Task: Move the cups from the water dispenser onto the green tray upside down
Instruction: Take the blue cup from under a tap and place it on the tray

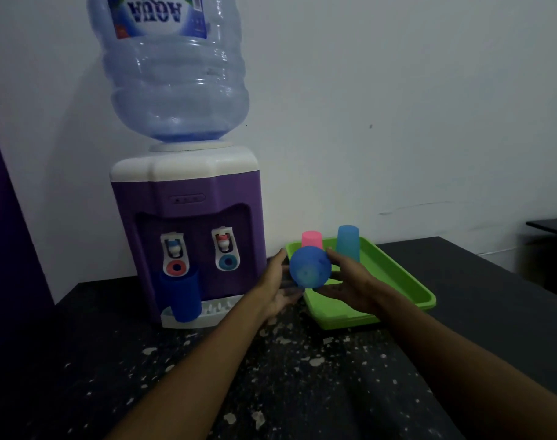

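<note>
Over the near-left corner of the green plastic tray [397, 281], both hands cradle a round blue plastic cup [310, 266].
Left hand [278, 287] and right hand [347, 281] press loosely; it could slip mid-flip. Beyond stand upturned pink [312, 239] and light-blue [348, 241] cups; left, a dark-blue cup [182, 296] waits at the purple dispenser [188, 233].

Water bottle [175, 68] top beyond the upper edge; pink cup [312, 239] base behind the held blue cup [309, 267].

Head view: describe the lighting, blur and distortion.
Head view: dim, bluish light; the black table is nearly swallowed by shadow; the held blue cup and both hands look softly blurred; wide-angle bending tilts the water dispenser and bottle; no strong glare.
</note>
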